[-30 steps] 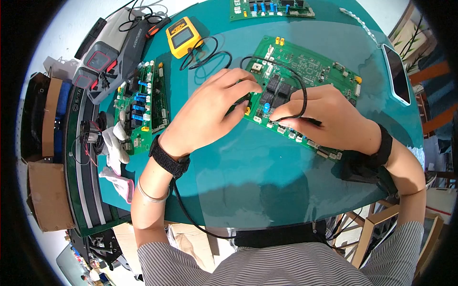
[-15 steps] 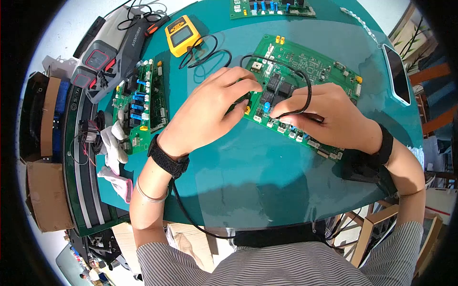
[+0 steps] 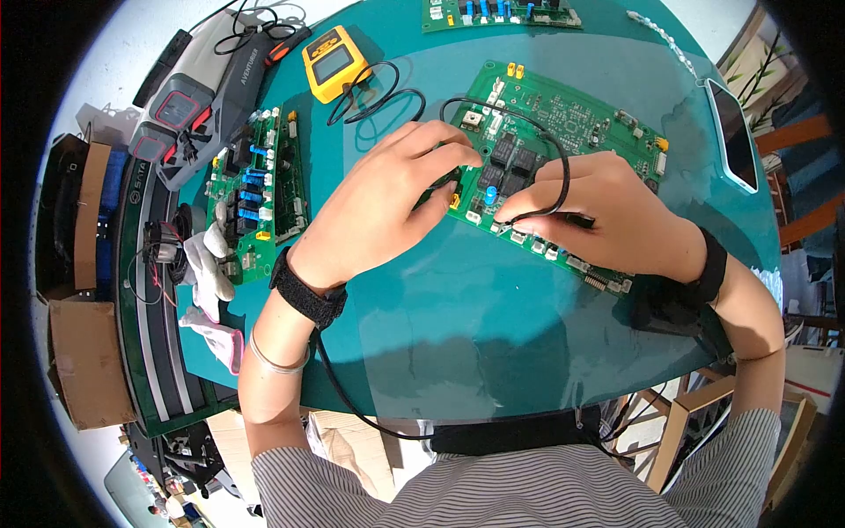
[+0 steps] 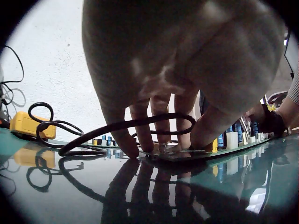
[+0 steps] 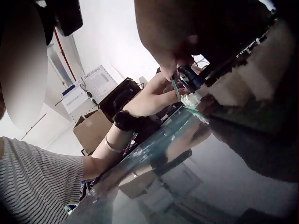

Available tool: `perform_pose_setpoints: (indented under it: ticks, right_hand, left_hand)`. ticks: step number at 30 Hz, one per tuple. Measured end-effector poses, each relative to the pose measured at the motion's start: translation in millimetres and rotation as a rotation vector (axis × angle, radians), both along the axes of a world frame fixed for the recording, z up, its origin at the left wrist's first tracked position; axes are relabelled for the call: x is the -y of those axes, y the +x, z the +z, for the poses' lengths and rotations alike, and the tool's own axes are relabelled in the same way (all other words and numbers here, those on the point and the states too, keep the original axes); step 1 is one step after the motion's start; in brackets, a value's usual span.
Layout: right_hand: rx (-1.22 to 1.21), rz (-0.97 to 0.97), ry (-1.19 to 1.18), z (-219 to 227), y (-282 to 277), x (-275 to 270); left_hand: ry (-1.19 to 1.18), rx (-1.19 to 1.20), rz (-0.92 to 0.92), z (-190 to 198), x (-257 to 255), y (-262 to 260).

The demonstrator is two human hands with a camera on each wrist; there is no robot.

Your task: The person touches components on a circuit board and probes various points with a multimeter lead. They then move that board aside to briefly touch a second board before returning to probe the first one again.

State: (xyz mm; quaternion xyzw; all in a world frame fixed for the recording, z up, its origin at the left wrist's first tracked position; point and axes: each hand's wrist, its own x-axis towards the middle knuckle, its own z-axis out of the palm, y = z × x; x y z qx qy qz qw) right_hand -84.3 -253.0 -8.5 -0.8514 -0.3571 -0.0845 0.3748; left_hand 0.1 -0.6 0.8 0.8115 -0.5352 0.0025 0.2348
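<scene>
A green circuit board (image 3: 576,114) lies on the table, carrying black relays (image 3: 519,163), a blue round part (image 3: 491,193) and white connectors along its near edge. My left hand (image 3: 378,198) grips the board's left corner, thumb on the near side and fingertips down on the far side, as the left wrist view shows. A black cable (image 4: 112,126) loops across its fingers. With thumb and index finger, my right hand (image 3: 607,207) pinches a thin probe (image 5: 175,88) on a black cable (image 3: 562,163), its tip close over the connectors at the board's near edge.
Back left lies a yellow handheld meter (image 3: 332,62) with a coiled black cable. More circuit boards stand at left (image 3: 255,189) and at the far edge (image 3: 502,16). White gloves (image 3: 211,277) and a grey-black case (image 3: 207,97) are at left, a phone (image 3: 729,136) at right.
Both hands stay almost in place. The black cable above my right hand bulged outward to the right half a second ago and has swung back left.
</scene>
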Motion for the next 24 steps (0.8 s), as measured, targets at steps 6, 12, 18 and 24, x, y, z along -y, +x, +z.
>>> perform_pose_setpoints:
  ticks: [6,12,18,24]
  right_hand:
    - [-0.057,-0.033,0.016,3.1,-0.3,1.4]
    - [-0.005,-0.015,-0.027,1.9,1.3,0.8]
    - [-0.08,-0.075,0.077,4.2,-3.3,0.4]
    - [-0.016,-0.015,0.056,0.9,1.0,0.7]
  left_hand:
    - [0.013,0.0,0.005,0.2,-0.3,-0.1]
    - [0.013,0.001,0.009,0.2,-0.2,-0.3]
    - [0.009,-0.006,0.009,0.7,0.1,-0.7]
    - [0.011,-0.008,0.011,0.1,0.2,-0.5]
